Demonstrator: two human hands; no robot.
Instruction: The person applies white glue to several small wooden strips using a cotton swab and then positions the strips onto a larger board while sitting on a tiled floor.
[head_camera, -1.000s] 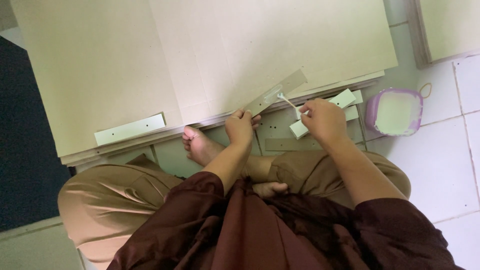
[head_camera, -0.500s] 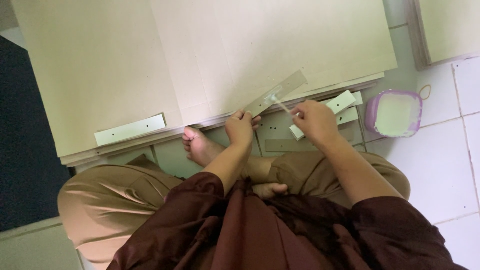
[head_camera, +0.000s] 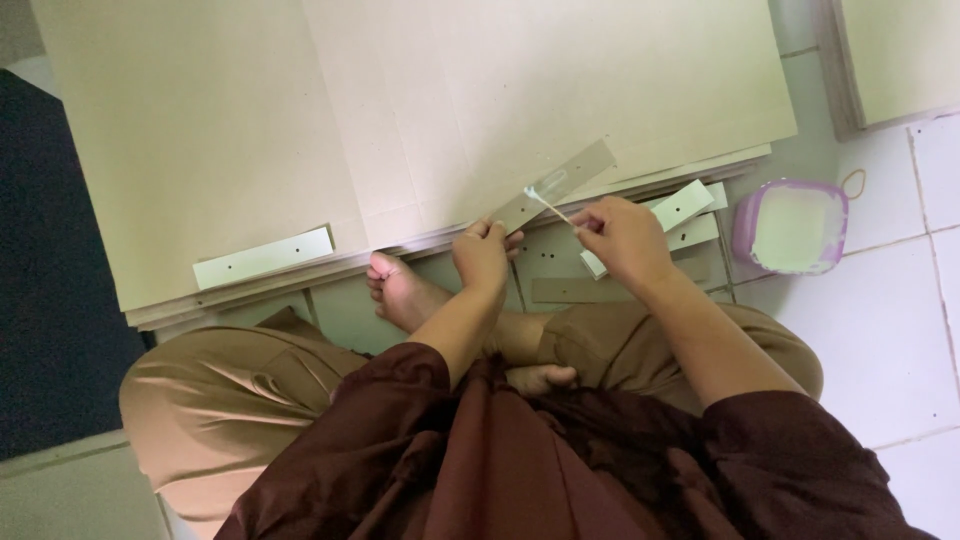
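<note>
The left hand (head_camera: 483, 250) pinches the near end of a long, thin grey-brown strip (head_camera: 560, 183), which slants up and to the right over the boards. The right hand (head_camera: 622, 235) is closed on a slender white stick (head_camera: 553, 207); the stick's tip, carrying a white blob, touches the strip about midway along it. Under and beyond both hands lie large, flat, matte cream boards (head_camera: 250, 130), overlapping in a stack whose near edges show as thin layers. On the stack's near edge, to the left, rests one pale green-white slat (head_camera: 264, 258) with small holes. Just right of the right hand lie two or three more such slats (head_camera: 690, 205), partly overlapping. Further right, on the white tiled floor (head_camera: 890, 330), stands one squarish purple tub (head_camera: 790, 227), open, holding something pale and smooth. The person sits cross-legged in tan trousers and a dark maroon top, one bare foot (head_camera: 400, 290) just beside the left hand.
</note>
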